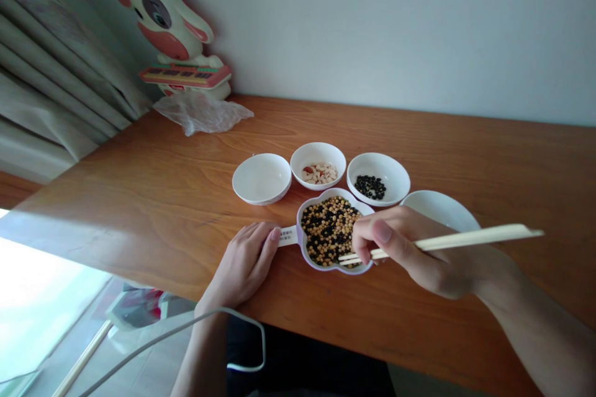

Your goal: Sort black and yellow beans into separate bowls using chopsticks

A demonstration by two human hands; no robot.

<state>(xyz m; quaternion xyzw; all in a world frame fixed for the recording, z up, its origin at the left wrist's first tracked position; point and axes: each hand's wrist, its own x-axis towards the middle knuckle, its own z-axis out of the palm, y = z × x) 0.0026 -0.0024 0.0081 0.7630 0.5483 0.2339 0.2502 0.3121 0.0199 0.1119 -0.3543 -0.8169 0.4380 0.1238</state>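
A flower-shaped white dish (313, 258) full of mixed yellow and black beans (328, 229) sits near the table's front edge. My left hand (244, 263) lies flat on the table, fingertips touching the dish's short handle (287, 236). My right hand (419, 251) holds a pair of pale chopsticks (465, 239), their tips over the dish's near right rim. Behind the dish stand three small white bowls: an empty one (261, 178), one with white and red beans (318, 165), one with black beans (378, 179). Another white bowl (440, 209) is partly hidden behind my right hand.
A cartoon cow toy (170, 28) and a crumpled clear plastic bag (201, 111) sit at the back left by the wall. A curtain (51, 74) hangs at the left. A white cable (186, 329) loops below the wooden table's (139, 198) front edge.
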